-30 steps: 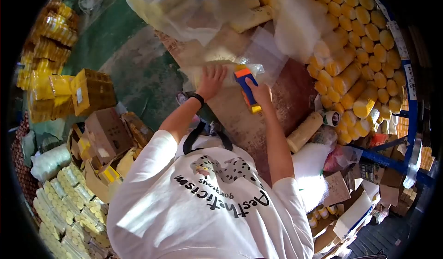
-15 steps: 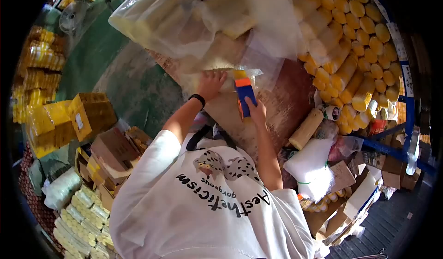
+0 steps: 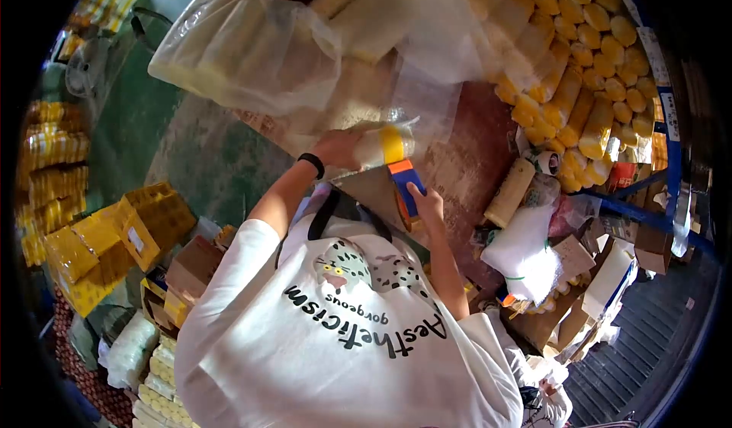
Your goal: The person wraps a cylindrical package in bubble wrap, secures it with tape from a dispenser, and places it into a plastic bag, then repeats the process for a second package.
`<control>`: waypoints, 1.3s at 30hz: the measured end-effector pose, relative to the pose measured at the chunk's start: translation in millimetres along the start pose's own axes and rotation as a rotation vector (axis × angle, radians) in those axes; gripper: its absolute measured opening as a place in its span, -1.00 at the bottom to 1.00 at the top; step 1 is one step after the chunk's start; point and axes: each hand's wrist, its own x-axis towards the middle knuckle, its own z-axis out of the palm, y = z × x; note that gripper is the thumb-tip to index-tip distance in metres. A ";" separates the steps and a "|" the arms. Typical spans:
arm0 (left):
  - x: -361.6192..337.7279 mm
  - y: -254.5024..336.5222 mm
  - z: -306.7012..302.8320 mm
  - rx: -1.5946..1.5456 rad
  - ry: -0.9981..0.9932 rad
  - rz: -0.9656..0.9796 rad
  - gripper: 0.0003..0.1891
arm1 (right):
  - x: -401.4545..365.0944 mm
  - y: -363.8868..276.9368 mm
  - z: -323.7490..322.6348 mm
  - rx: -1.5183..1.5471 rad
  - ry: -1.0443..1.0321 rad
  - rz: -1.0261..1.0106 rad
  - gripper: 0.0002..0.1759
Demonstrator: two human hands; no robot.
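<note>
My right hand [image 3: 429, 205] is wrapped round the handle of a blue and orange tape dispenser [image 3: 406, 184]. From its head, a strip of yellow tape [image 3: 392, 144] runs up over the end of a clear plastic-wrapped package [image 3: 370, 152]. My left hand [image 3: 338, 150], with a black band at the wrist, lies flat on that package to the left of the tape. Its fingers are in shadow and slightly blurred. Package and hands are over a brown work surface [image 3: 450, 142]. What the plastic holds is hard to make out.
Beyond my hands lies a large clear plastic bag [image 3: 252, 54] around pale rolls. Many yellow-ended rolls [image 3: 587, 39] are stacked at the right behind a blue frame [image 3: 672, 184]. A pale roll [image 3: 509, 193] and white bag [image 3: 522, 253] sit right; yellow-taped boxes [image 3: 107, 245] stand left.
The tape dispenser has moved down toward my body, and a yellow tape strip now shows between it and the package. My left hand has shifted slightly left and down.
</note>
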 end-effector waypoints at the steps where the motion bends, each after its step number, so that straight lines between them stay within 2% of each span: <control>1: -1.0 -7.6 2.2 -0.023 -0.003 0.017 -0.12 | -0.1 0.8 -0.5 0.006 -0.065 0.029 -0.23; 2: -7.9 1.0 -8.5 -0.048 -0.005 0.033 -0.13 | 0.5 0.8 2.6 -0.019 -0.070 0.031 -0.22; 3: -13.6 11.2 -22.6 -0.021 -0.060 -0.044 -0.14 | 4.1 -1.0 5.7 -0.043 -0.072 0.028 -0.21; 6: 5.9 -34.4 23.7 0.252 0.365 0.077 -0.03 | 13.5 -31.0 -1.6 -0.039 -0.110 -0.039 -0.20; 7: -0.1 -23.1 18.3 0.314 0.339 0.048 -0.03 | 17.6 -41.2 -4.5 -0.022 -0.128 -0.069 -0.19; 9: -19.0 16.3 2.6 0.439 0.283 -0.011 -0.02 | 36.1 -49.3 -1.0 -0.093 0.020 -0.101 -0.25; 10: -16.5 18.6 9.8 0.561 0.345 -0.034 -0.01 | 42.0 -51.8 1.3 -0.127 0.091 -0.116 -0.28; 11: -12.0 16.7 22.6 0.683 0.407 -0.055 0.00 | 35.0 -67.9 -11.0 -0.110 -0.012 -0.081 -0.28; 12: -8.6 12.8 33.7 0.806 0.467 -0.073 0.01 | 30.3 -67.6 -10.0 -0.050 -0.002 -0.108 -0.26; 15: 8.9 -3.0 52.3 0.833 0.541 -0.050 0.01 | 8.8 -43.0 -2.5 0.072 0.027 -0.154 -0.22; 18: 13.2 -5.4 28.7 0.635 0.293 0.008 0.04 | 7.9 -10.8 13.1 0.046 0.019 -0.129 -0.23; 21: 22.9 -12.1 12.2 0.399 0.242 0.050 0.05 | -4.9 -16.4 12.3 -0.011 0.008 -0.059 -0.23; 24: 20.0 4.3 -30.2 0.230 -0.106 0.016 0.08 | -14.7 -27.8 6.2 0.015 0.004 -0.099 -0.23; 27: 5.0 13.7 -16.6 0.105 -0.276 0.004 0.10 | -33.7 -14.3 2.1 0.015 0.018 -0.109 -0.24; 29: 0.8 7.3 6.1 0.035 -0.218 0.013 0.11 | -31.1 5.5 14.8 -0.068 0.070 -0.067 -0.25; 31: 1.8 0.1 15.0 0.092 -0.188 0.002 0.10 | -23.6 -6.5 6.6 -0.038 -0.023 -0.064 -0.23; 32: -5.0 3.7 15.4 0.156 -0.043 0.031 0.07 | -20.9 -19.4 1.1 -0.020 -0.068 -0.059 -0.23; 34: -18.8 15.7 12.1 0.284 0.261 0.089 0.03 | -3.3 -33.6 3.0 0.075 -0.026 -0.098 -0.21; 35: -19.8 18.6 11.8 0.271 0.210 0.111 -0.03 | 12.1 -35.8 7.7 0.074 0.005 -0.141 -0.20; 36: -19.3 19.9 18.5 0.432 0.254 0.079 -0.02 | 24.5 -37.1 11.8 0.074 0.033 -0.184 -0.20; 38: -19.1 20.8 35.0 0.757 0.332 0.010 -0.02 | 31.2 -56.9 7.5 -0.036 0.028 -0.155 -0.19; 39: -15.4 19.1 36.4 0.758 0.338 -0.003 0.00 | 28.4 -67.1 4.4 -0.086 0.029 -0.138 -0.18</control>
